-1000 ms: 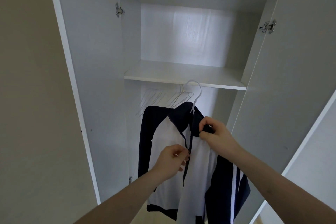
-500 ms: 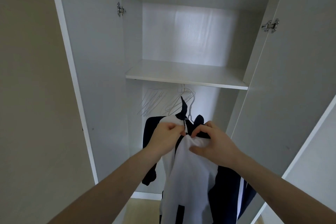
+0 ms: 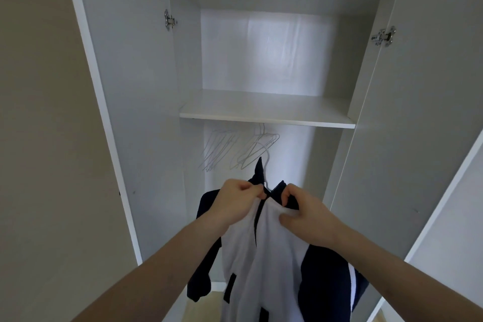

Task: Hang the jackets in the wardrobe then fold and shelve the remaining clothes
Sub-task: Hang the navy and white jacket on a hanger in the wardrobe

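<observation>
Your left hand (image 3: 232, 201) pinches the collar of the navy-and-white zip-up jacket (image 3: 271, 256) at the top of its zip, fingers curled tight on the fabric. Your right hand (image 3: 305, 214) grips the other side of the collar, thumb pressed into the white front. The jacket hangs before the open white wardrobe (image 3: 125, 86), below its white shelf (image 3: 266, 110), near the thin white wire hangers (image 3: 235, 151).

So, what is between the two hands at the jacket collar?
In the head view, the zipped front of the jacket runs up between the left hand and right hand; above, the white hanger neck shows.
</observation>
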Action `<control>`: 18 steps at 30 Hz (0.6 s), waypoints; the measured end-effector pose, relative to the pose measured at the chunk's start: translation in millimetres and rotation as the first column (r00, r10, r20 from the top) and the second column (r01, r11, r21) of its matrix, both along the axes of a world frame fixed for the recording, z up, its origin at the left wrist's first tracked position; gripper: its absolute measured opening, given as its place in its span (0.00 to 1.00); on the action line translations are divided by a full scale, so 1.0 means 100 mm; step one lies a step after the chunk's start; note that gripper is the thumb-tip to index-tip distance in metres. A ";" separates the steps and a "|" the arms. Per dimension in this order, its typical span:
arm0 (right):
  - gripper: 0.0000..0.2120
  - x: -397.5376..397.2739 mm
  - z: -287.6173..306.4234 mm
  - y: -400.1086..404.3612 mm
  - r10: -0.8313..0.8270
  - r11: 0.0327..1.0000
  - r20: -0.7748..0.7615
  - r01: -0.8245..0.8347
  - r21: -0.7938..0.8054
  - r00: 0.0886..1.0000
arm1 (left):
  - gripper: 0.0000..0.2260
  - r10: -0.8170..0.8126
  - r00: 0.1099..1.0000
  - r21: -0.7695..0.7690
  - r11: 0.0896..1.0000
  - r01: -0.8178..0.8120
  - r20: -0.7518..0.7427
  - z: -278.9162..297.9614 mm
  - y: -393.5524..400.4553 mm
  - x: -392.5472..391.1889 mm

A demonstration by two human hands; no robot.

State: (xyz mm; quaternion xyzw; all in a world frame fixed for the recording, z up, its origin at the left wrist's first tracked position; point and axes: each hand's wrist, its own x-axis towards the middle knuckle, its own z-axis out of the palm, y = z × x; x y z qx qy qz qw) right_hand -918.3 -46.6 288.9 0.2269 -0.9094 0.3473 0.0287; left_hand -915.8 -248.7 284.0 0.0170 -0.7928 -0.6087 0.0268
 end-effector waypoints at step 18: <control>0.10 -0.05 0.02 -0.03 0.086 0.996 0.102 -0.083 -0.027 0.991 | 0.08 -0.232 0.973 -0.206 0.953 0.223 -0.021 -0.37 -0.47 -0.19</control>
